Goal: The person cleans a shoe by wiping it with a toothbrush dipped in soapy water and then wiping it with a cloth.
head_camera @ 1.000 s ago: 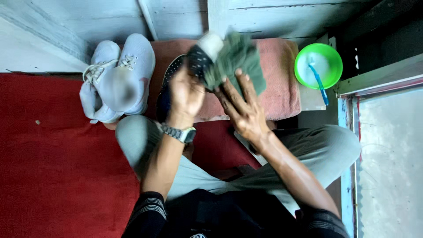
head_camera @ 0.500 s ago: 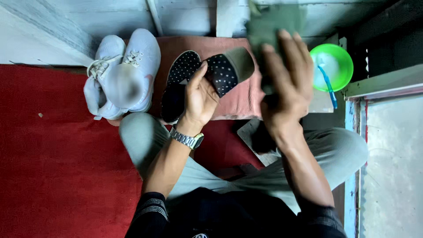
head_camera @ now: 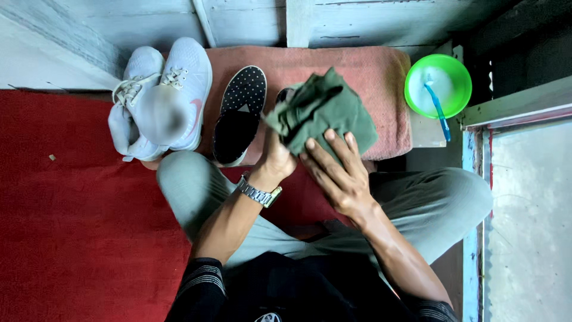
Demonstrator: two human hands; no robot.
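Observation:
My left hand [head_camera: 277, 160], a metal watch on its wrist, grips a black polka-dot shoe [head_camera: 285, 95]; only a dark edge of that shoe shows. A crumpled green cloth [head_camera: 325, 110] covers the rest of it. My right hand [head_camera: 339, 174] presses the cloth from below, fingers spread on the fabric. The matching black polka-dot shoe [head_camera: 241, 113] lies sole-down on a pink towel [head_camera: 381, 77], just left of my hands.
A pair of white sneakers [head_camera: 161, 98] stands at the towel's left end, on the edge of a red carpet [head_camera: 77, 220]. A green bowl [head_camera: 438, 83] with a blue toothbrush [head_camera: 439, 110] sits at the right. My crossed legs in grey trousers [head_camera: 429, 197] fill the front.
My right hand has brought the green cloth down from high above and laid it over the shoe in my left hand. The other shoe and the sneakers have not moved.

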